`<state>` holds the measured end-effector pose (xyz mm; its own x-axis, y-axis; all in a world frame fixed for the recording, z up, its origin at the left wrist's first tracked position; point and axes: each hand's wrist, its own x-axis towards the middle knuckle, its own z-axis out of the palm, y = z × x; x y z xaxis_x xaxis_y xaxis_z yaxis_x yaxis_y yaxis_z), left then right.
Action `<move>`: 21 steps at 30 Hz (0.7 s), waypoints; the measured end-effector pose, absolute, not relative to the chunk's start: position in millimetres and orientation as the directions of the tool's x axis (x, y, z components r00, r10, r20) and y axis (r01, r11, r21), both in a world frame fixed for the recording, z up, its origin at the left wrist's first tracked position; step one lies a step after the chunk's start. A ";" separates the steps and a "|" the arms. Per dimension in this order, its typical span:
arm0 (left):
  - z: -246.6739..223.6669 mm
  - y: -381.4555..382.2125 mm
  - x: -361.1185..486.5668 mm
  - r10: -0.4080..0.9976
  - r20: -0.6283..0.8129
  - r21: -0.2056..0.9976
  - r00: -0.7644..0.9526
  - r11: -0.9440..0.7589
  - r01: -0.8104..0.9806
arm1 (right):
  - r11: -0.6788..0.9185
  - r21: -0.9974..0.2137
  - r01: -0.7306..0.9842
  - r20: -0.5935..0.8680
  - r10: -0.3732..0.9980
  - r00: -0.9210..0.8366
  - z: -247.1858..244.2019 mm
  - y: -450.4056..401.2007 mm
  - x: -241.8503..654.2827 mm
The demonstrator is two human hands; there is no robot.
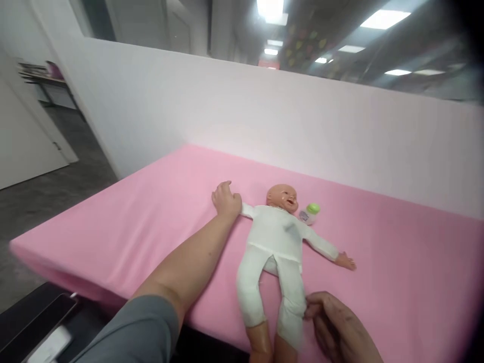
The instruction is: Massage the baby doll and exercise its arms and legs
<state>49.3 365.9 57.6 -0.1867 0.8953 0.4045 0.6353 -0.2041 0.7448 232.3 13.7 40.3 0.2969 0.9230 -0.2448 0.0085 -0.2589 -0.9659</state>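
A baby doll (280, 237) in a white top and white trousers (291, 297) lies on its back, its head turned toward the right. My left hand (227, 200) is curled over the end of the doll's sleeve on the left, hiding the doll's hand there. Beside the doll's knee, my right hand (336, 322) has its fingers bent, with thumb and fingertips pinched at the edge of the trouser leg. A small baby bottle (309, 214) with a green cap lies by the doll's head. The doll's feet run out of view at the bottom.
Pink cloth (151, 212) covers the table under the doll. A white partition (283, 121) with glass above stands along the far side. At lower left, a phone (38, 322) and a blurred white object (51, 345) rest on a dark surface.
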 end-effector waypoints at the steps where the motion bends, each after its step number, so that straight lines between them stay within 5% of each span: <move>1: 60.6 362.2 50.8 0.878 0.450 0.731 -0.163 -0.257 0.632 | -0.251 -0.968 0.017 -0.233 0.918 0.322 43.7 18.5 232.9; 4: 65.8 342.8 62.0 0.834 0.550 0.682 0.049 -0.482 0.550 | -0.286 -0.911 0.299 -0.142 0.895 0.423 64.4 43.9 238.0; 6: 65.7 325.7 72.3 0.803 0.541 0.649 0.249 -0.587 0.483 | -0.402 -0.728 0.556 -0.082 0.856 0.511 81.1 71.6 243.5; 10: 61.4 300.9 86.1 0.775 0.413 0.597 0.479 -0.627 0.500 | -0.513 -0.480 0.711 -0.090 0.835 0.543 92.9 133.3 252.4; 21: 59.9 313.2 86.0 0.811 0.349 0.570 0.470 -0.582 0.580 | -0.377 -0.692 0.616 0.084 0.805 0.587 41.6 152.3 261.0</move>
<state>86.0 313.2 59.9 0.4695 0.8109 0.3493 0.5800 -0.5816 0.5704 261.0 152.3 41.6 0.5872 0.8051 0.0843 0.6159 -0.3767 -0.6919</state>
